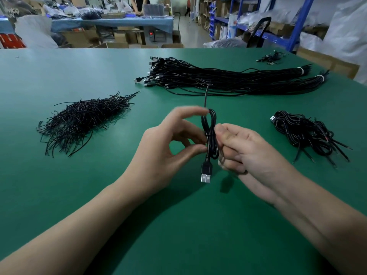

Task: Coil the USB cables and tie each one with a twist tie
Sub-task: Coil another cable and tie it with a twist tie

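Single view, worn on my head, wide-angle, facing forward and down. Close in: left hand (164, 147) and right hand (252, 153), both holding the cable (210, 133), sit dead centre, forearms entering from the bottom. Table (99, 72) spreads all round my fingers (190, 111). Its far edge runs level, well past them, with shelves (238, 20) far off top right.

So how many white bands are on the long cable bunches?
2. One white band wraps the farther bunch's right end; the other band wraps the nearer bunch's. More may be hidden.
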Tool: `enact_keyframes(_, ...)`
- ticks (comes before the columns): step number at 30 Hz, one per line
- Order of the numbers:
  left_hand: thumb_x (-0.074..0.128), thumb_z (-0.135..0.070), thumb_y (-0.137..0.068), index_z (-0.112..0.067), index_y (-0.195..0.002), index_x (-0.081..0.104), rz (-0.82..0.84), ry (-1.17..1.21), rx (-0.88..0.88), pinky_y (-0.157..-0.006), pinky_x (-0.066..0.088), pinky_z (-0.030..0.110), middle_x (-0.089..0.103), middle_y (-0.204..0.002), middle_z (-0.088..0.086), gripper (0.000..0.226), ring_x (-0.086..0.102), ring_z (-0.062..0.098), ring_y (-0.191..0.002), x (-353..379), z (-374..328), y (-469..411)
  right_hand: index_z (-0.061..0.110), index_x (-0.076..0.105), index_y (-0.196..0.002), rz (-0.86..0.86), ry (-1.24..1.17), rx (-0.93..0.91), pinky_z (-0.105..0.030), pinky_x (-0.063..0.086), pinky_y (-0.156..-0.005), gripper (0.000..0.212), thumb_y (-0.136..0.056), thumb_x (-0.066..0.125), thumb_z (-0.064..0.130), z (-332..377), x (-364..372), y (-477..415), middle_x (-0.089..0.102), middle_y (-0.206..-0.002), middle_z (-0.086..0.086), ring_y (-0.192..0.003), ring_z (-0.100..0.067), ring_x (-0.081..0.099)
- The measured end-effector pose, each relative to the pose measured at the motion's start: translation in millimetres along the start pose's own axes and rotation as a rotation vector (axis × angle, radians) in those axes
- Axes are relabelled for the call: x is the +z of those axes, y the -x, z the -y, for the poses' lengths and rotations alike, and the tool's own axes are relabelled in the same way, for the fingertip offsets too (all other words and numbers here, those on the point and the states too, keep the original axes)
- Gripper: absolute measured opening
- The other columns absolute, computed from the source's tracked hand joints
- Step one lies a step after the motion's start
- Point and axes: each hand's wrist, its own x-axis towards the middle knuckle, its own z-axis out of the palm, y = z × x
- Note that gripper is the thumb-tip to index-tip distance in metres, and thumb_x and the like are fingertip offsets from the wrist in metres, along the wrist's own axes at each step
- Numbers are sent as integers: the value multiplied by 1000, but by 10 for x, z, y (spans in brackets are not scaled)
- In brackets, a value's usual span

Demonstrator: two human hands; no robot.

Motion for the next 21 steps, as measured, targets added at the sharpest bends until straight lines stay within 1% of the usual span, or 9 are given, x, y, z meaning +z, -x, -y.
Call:
enact_keyframes(3, 79, -3, -82, -12, -117, 71, -4, -257, 140, -84, 51, 19, 70, -93, -2, 37, 65, 8, -86, -42, -8, -16, 13, 49, -74, 9, -84, 71, -29, 8, -52, 29, -96, 54, 31, -4, 22, 13, 23, -47, 8, -40, -7, 13)
enact_keyframes(6, 79, -14, -84, -13, -110, 76, -50, -289, 152, -79, 50, 19, 69, -89, -1, 26, 63, 7, -82, -47, -34, -11, 6, 57, -88, 4, -101, 63, -23, 11, -48, 28, -91, 57, 33, -15, 62, 20, 22, -55, 1, -47, -9, 11)
enact_keyframes(7, 78, -19, -85, -15, -109, 77, -77, -279, 136, -76, 50, 20, 68, -88, -1, 23, 62, 9, -82, -44, -49, -17, 6, 58, -93, -8, -82, 37, -21, 12, -49, 27, -91, 58, 33, -17, 78, 21, 19, -64, -8, -53, -13, 11)
enact_keyframes(9, 77, -22, -87, -20, -106, 77, -127, -233, 81, -75, 48, 21, 65, -92, -1, 20, 62, 11, -87, -39, -71, -34, 6, 57, -95, -32, -41, -50, -19, 15, -50, 24, -96, 55, 30, -21, 102, 25, 17, -77, -14, -60, -17, 13)
enact_keyframes(12, 74, -25, -88, -24, -101, 75, -156, -119, 4, -84, 49, 24, 67, -104, -5, 13, 65, 14, -102, -4, -117, -41, -2, 55, -92, -78, 31, -177, -13, 24, -43, 26, -103, 50, 21, -35, 116, 14, 21, -71, -10, -51, -7, 21)
enact_keyframes(14, 72, -28, -90, -22, -97, 74, -168, -104, -29, -87, 50, 24, 71, -104, -10, 10, 67, 12, -104, 24, -133, -38, -9, 53, -88, -81, 59, -226, -14, 23, -43, 36, -101, 51, 25, -47, 134, 11, 28, -65, -7, -50, -5, 22)
enact_keyframes(17, 67, -29, -93, -25, -89, 72, -162, 12, -161, -80, 50, 23, 73, -88, -14, 7, 69, 4, -88, 41, -127, -43, 3, 53, -77, -64, 102, -299, -16, 22, -44, 35, -96, 53, 32, -58, 173, 29, 29, -60, -7, -47, -5, 21)
enact_keyframes(18, 64, -30, -95, -25, -86, 71, -151, 78, -215, -78, 51, 26, 73, -83, -11, 11, 68, 7, -82, 44, -125, -44, 5, 51, -74, -61, 133, -320, -18, 22, -44, 36, -98, 53, 31, -64, 176, 33, 28, -58, -5, -47, -6, 21)
enact_keyframes(21, 59, -34, -96, -18, -81, 69, -127, 212, -304, -73, 51, 38, 71, -77, 6, 24, 63, 26, -74, 55, -120, -57, 5, 50, -73, -54, 271, -373, -22, 21, -46, 39, -102, 53, 31, -65, 149, 34, 29, -52, 11, -47, -7, 22)
